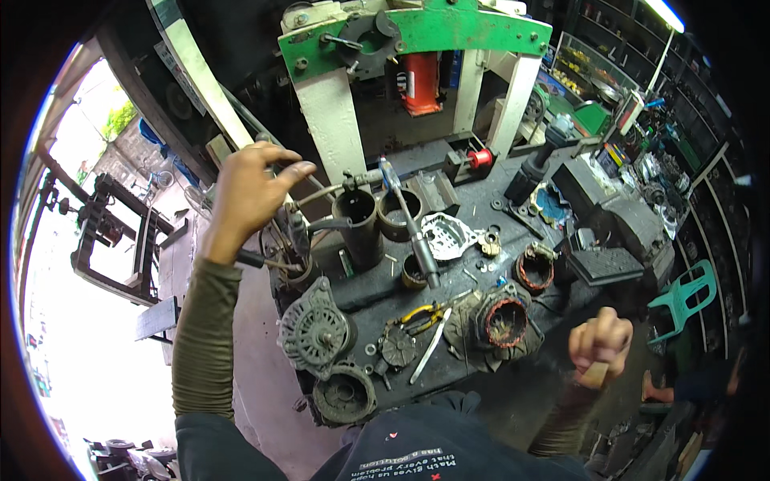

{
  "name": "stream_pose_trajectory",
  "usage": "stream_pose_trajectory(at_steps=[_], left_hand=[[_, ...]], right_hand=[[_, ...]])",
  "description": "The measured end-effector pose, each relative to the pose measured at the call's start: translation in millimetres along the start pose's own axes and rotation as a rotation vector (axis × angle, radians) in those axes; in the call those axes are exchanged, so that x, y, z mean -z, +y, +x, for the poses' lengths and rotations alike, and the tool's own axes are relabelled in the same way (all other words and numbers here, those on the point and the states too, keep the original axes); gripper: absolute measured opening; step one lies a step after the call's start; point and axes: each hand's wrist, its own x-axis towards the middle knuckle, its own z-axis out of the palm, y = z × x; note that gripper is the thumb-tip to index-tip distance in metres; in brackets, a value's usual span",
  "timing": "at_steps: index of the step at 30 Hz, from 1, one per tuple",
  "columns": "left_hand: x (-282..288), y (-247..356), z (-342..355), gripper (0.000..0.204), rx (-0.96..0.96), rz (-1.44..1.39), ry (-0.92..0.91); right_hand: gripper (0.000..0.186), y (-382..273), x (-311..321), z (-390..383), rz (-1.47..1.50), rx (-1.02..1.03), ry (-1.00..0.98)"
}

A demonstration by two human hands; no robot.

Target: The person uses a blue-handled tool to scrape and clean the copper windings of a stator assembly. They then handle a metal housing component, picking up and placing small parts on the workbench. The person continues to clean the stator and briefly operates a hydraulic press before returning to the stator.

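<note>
My left hand [250, 191] is raised at the left, above a can of upright tools [298, 271] at the bench edge. Its thumb and fingers are partly bent and apart, with nothing visible between them. Off the bench's right side, my right hand [600, 345] is closed in a loose fist; a tan patch shows below the fingers, and whether it is a held thing I cannot tell. Between the hands lie a finned alternator housing [313, 329], a round metal housing [345, 393], yellow-handled pliers [421, 318], and a copper-wound stator [507, 322] on a cloth.
A green and white press frame [417, 34] rises behind the bench. Dark metal cylinders [358, 232] stand near the left hand, with a long-handled tool [411, 224] leaning across. A bench vise [605, 260] and a green plastic stool [688, 293] are at the right. Another person's foot [656, 390] shows there.
</note>
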Motion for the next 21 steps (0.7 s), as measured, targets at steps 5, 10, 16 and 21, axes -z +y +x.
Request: stream_pose_trajectory(at_steps=[5,10,16,21], left_hand=[[39,19,-69,0.020,0.100,-0.179,0.143],[44,29,-137,0.017,0.219,-0.302,0.184],[47,39,-210,0.018,0.340,-0.297,0.220],[29,51,-238,0.019,0.563,-0.512,0.291]], right_hand=[[0.012,107,-48,-41,-0.759,-0.652,-0.149],[0.018,187,-55,-28,-0.751,-0.474,-0.045],[0.032,200,-60,7,-0.518,-0.781,0.121],[0.045,196,-95,45,0.043,-0.784,0.189]])
